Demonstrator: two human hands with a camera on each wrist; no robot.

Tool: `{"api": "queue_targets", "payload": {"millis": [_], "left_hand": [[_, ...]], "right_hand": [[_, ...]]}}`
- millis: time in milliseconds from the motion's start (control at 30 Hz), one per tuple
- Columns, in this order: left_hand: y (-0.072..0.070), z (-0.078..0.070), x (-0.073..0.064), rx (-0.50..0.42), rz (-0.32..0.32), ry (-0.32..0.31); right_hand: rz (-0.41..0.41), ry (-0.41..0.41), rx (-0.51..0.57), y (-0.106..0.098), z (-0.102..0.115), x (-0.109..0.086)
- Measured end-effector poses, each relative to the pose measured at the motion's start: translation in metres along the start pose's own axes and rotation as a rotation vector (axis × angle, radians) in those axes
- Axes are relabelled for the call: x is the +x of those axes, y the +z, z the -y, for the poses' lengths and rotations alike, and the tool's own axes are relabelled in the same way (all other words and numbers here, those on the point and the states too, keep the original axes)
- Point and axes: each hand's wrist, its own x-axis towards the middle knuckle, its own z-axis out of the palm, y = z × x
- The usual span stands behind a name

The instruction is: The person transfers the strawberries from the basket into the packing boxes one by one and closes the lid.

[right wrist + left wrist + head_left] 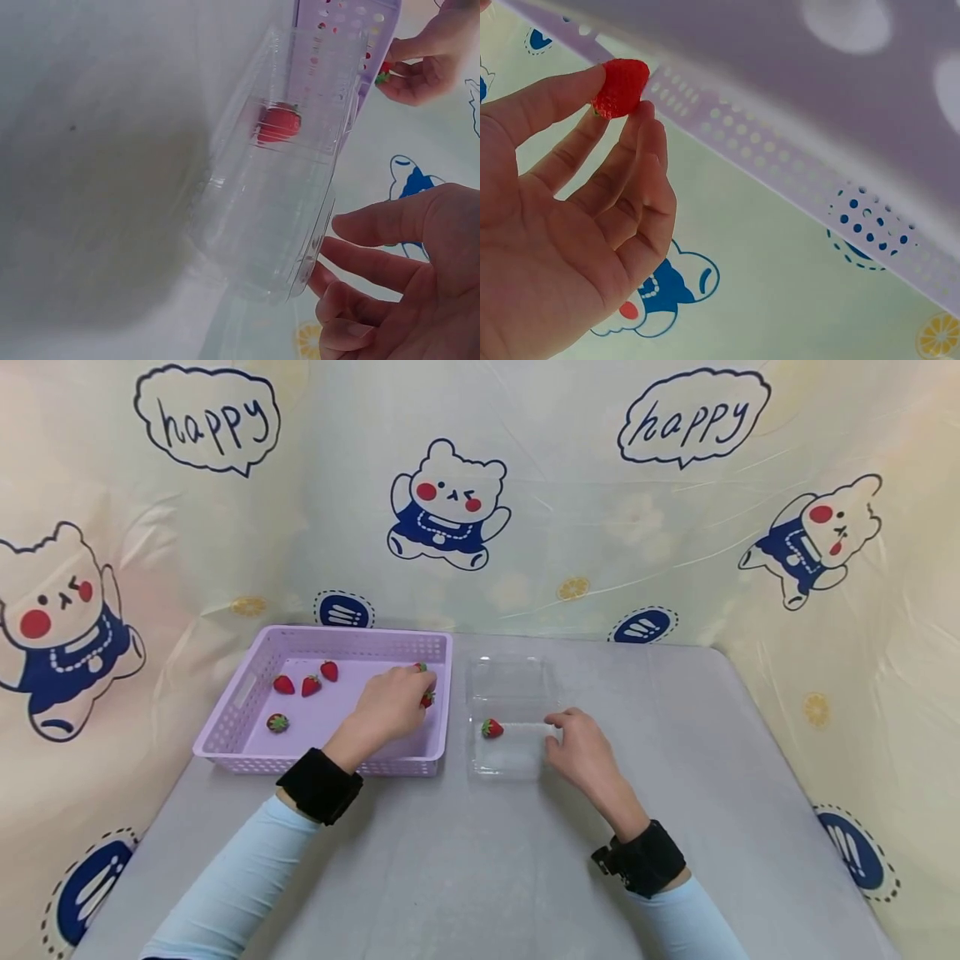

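In the head view my left hand (393, 700) reaches over the right end of a lilac basket (322, 766). It pinches a strawberry (622, 86) between thumb and fingertips, as the left wrist view shows. Several strawberries lie on the basket floor, among them one (277, 722) near the front. Right of the basket stands an opened clear plastic clamshell box (513, 760) with one strawberry (492, 728) in its front half. My right hand (585, 747) is at the box's right edge, thumb and forefinger apart, fingertips right at the rim (319, 244).
The basket and box stand side by side on a grey-covered table (480, 860), a narrow gap between them. Behind the table hangs a printed curtain (570, 527) with cartoon bears. Black bands (321, 785) circle both wrists.
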Motion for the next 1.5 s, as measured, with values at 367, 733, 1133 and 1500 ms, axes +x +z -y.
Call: {"api": "queue_targets", "payload": {"millis": [367,733,1133,1500], "left_hand": [[0.002,-0.006,0.003,0.007,-0.036,-0.007],[0.000,-0.013,0.006,-0.003,-0.082,0.024],[0.001,-0.025,0.009,-0.020,-0.097,0.042],[0.008,-0.035,0.015,-0.008,-0.132,0.120]], "right_hand": [[-0.034,0.039,-0.006,-0.001,-0.009,-0.005],[-0.078,0.025,0.023,-0.003,-0.019,-0.006],[-0.070,0.016,0.020,-0.001,-0.022,-0.006],[-0.044,0.030,-0.006,-0.001,-0.025,-0.004]]}}
